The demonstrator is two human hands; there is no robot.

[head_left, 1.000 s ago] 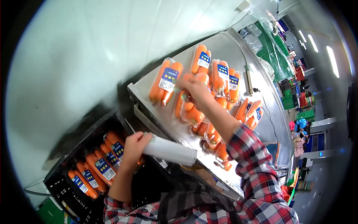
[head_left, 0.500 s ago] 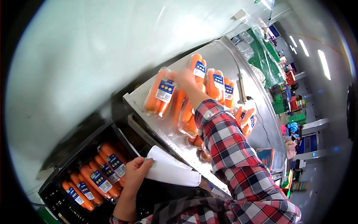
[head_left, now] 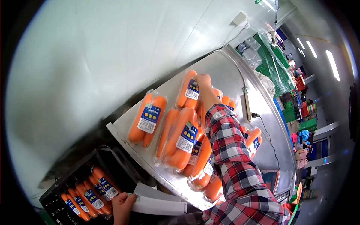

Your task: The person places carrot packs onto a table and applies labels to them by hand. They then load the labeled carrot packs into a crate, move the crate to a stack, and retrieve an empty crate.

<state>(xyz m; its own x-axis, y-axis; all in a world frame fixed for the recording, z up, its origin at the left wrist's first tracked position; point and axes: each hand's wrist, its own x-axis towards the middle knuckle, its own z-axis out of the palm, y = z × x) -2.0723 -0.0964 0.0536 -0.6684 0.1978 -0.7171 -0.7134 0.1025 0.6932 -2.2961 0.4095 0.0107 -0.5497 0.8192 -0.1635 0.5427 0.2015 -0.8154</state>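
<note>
My left hand (head_left: 123, 205), at the lower left, is closed on a white label strip (head_left: 159, 206) that runs to the right from my fingers. My right hand (head_left: 203, 80) reaches across the metal table (head_left: 225, 63), its fingers closed at the upper right edge of a carrot pack (head_left: 189, 90). Its fingertips are too small to make out, so a grip on the pack is not clear. A labelled carrot pack (head_left: 148, 119) lies at the table's left edge. Another labelled pack (head_left: 182, 138) rests on top of others in the middle.
A black crate (head_left: 52, 193) with several labelled carrot packs stands at the lower left. On the table's far side lie a power strip (head_left: 247, 106) and its cable. A pale wall (head_left: 93, 56) borders the table. Green crates (head_left: 275, 67) and people are farther off at the right.
My right hand has moved from beside the leftmost pack to the pack farther back. My left hand is lower in view, still with the strip. The camera view has shifted, showing the packs larger.
</note>
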